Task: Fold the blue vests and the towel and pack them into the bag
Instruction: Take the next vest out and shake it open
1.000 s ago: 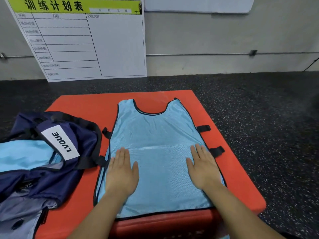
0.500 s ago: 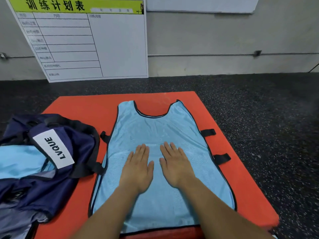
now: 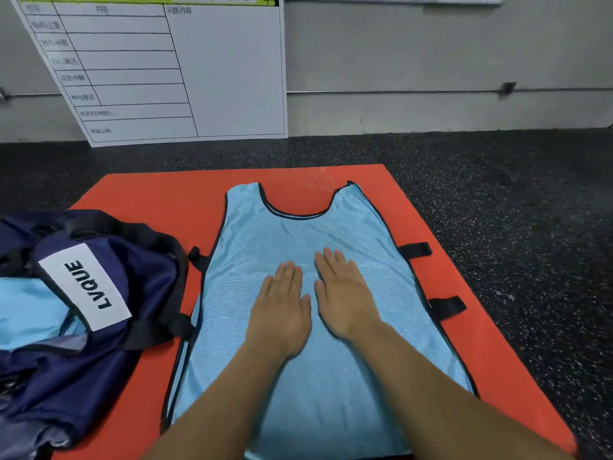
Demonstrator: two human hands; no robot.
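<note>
— Two hands on the cloth?
— Yes. The left hand [image 3: 282, 303] and right hand [image 3: 345, 293] lie flat, fingers straight, side by side on the middle of the blue vest [image 3: 308, 343], gripping nothing.
— Where is the vest?
— Spread flat on the orange mat [image 3: 159, 197], neck hole at the far end.
— And the bag?
— The navy bag [image 3: 99, 293] sits on the mat's left edge, touching the vest's left side, with more light blue cloth [image 3: 30, 310] showing in its opening.
</note>
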